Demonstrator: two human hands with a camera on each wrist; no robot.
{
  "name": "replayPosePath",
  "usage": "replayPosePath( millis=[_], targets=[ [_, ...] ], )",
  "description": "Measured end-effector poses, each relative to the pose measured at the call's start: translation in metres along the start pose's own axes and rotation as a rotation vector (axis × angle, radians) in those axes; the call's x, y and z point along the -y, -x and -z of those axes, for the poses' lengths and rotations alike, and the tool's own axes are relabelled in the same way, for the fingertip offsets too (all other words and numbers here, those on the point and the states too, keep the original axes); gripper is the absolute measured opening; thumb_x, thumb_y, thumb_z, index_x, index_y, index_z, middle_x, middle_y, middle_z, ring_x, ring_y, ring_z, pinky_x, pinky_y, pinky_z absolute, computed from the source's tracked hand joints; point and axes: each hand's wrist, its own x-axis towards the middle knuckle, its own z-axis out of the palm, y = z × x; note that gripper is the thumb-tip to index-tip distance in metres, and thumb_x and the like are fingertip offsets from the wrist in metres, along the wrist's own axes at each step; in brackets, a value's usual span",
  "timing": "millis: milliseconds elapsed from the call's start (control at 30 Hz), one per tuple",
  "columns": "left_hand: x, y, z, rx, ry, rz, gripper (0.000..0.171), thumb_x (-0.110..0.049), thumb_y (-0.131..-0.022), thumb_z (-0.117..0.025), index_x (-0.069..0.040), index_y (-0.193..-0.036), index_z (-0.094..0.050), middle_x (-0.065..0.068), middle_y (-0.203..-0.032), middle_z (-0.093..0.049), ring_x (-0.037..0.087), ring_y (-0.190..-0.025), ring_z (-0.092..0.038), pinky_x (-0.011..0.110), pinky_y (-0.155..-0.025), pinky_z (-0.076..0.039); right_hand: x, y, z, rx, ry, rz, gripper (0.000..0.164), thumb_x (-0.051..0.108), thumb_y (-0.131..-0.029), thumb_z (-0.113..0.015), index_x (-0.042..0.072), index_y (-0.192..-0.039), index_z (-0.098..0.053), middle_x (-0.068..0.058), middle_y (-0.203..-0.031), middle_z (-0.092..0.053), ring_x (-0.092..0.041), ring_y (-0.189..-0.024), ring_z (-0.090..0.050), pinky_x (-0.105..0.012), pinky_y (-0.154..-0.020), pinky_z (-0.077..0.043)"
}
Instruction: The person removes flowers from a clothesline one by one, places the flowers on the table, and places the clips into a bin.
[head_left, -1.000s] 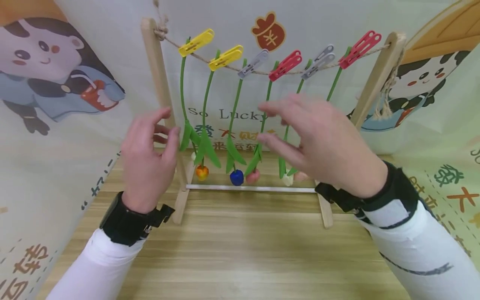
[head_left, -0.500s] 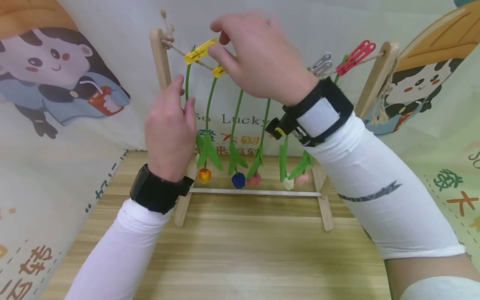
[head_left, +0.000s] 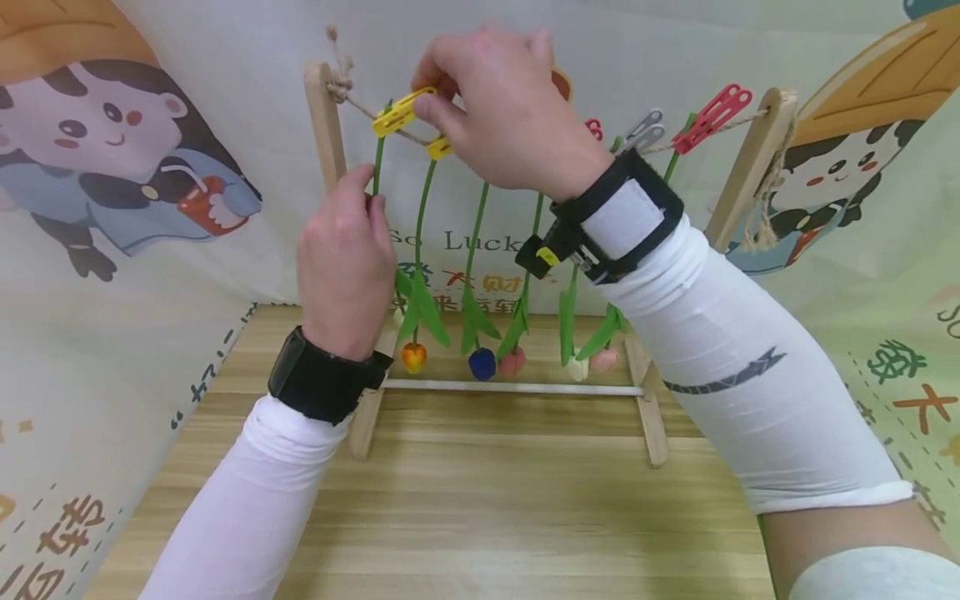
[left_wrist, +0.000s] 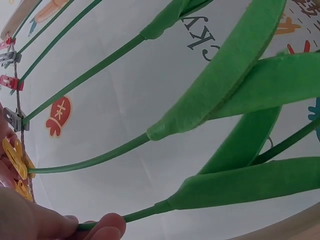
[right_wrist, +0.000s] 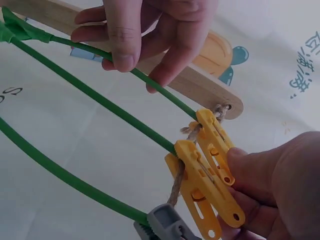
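My right hand (head_left: 510, 117) pinches the handle end of the leftmost yellow clothespin (right_wrist: 215, 145), which sits on a twine line. In the right wrist view a flower stem (right_wrist: 155, 86) runs from that clip, and my left hand (head_left: 345, 267) holds it between thumb and fingers a little below. The stem's pale bloom is mostly hidden behind the left hand in the head view. Beside it, a second yellow clothespin (right_wrist: 207, 180) carries the stem of an orange tulip (head_left: 413, 357). Blue (head_left: 482, 364), pink (head_left: 512, 361) and white (head_left: 577, 367) tulips hang head down farther right.
Two wooden posts, left (head_left: 325, 117) and right (head_left: 750, 171), carry the twine. A white crossbar (head_left: 517, 387) joins their feet on the wood-grain table (head_left: 487, 517). Grey (head_left: 645, 132) and red (head_left: 712, 118) clothespins hang to the right. A printed backdrop stands close behind.
My right hand has swept left and up from the middle of the rack to the leftmost yellow clothespin. The left hand has moved up and right to the leftmost stem.
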Motion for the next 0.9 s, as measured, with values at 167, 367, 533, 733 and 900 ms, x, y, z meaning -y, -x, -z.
replayPosePath(
  millis=[167, 367, 533, 733, 900],
  targets=[
    [0.001, 0.004, 0.000, 0.004, -0.012, 0.012, 0.028, -0.004, -0.108, -0.060, 0.010, -0.132, -0.065, 0.026, -0.126, -0.071, 0.039, -0.111, -0.073, 0.045, -0.092, -0.062, -0.004, 0.004, 0.002, -0.078, -0.011, 0.019, 0.028, 0.031, -0.110, -0.060, 0.010, -0.120, -0.076, -0.001, -0.114, -0.076, -0.018, -0.116, -0.058, -0.045, -0.105, -0.019],
    [0.004, 0.011, 0.001, -0.011, 0.022, 0.014, 0.027, -0.003, -0.107, -0.061, 0.011, -0.130, -0.065, 0.028, -0.118, -0.073, 0.039, -0.101, -0.075, 0.048, -0.086, -0.063, -0.008, 0.009, 0.004, -0.160, -0.011, 0.068, 0.028, 0.029, -0.111, -0.059, 0.007, -0.117, -0.076, -0.004, -0.116, -0.077, -0.023, -0.119, -0.050, -0.047, -0.106, -0.018],
    [0.007, 0.019, 0.004, -0.004, 0.047, 0.020, 0.028, -0.002, -0.106, -0.062, 0.013, -0.130, -0.064, 0.028, -0.108, -0.073, 0.038, -0.087, -0.073, 0.049, -0.077, -0.063, -0.010, 0.016, 0.003, -0.202, -0.021, 0.068, 0.027, 0.030, -0.111, -0.060, 0.009, -0.118, -0.076, -0.001, -0.115, -0.077, -0.023, -0.114, -0.049, -0.043, -0.106, -0.017],
    [0.009, 0.032, 0.012, 0.011, 0.057, 0.038, 0.027, -0.002, -0.106, -0.064, 0.012, -0.129, -0.065, 0.026, -0.104, -0.074, 0.036, -0.084, -0.072, 0.048, -0.075, -0.063, -0.009, 0.034, 0.004, -0.285, -0.040, 0.132, 0.026, 0.028, -0.110, -0.062, 0.007, -0.115, -0.076, -0.002, -0.113, -0.077, -0.027, -0.111, -0.050, -0.045, -0.104, -0.018],
    [0.011, 0.041, 0.018, 0.018, 0.066, 0.036, 0.026, -0.002, -0.105, -0.066, 0.011, -0.127, -0.065, 0.025, -0.099, -0.074, 0.035, -0.080, -0.071, 0.046, -0.070, -0.063, -0.007, 0.056, 0.002, -0.355, -0.060, 0.196, 0.023, 0.025, -0.108, -0.065, 0.005, -0.113, -0.076, -0.004, -0.109, -0.077, -0.030, -0.108, -0.049, -0.048, -0.101, -0.018]
  ],
)
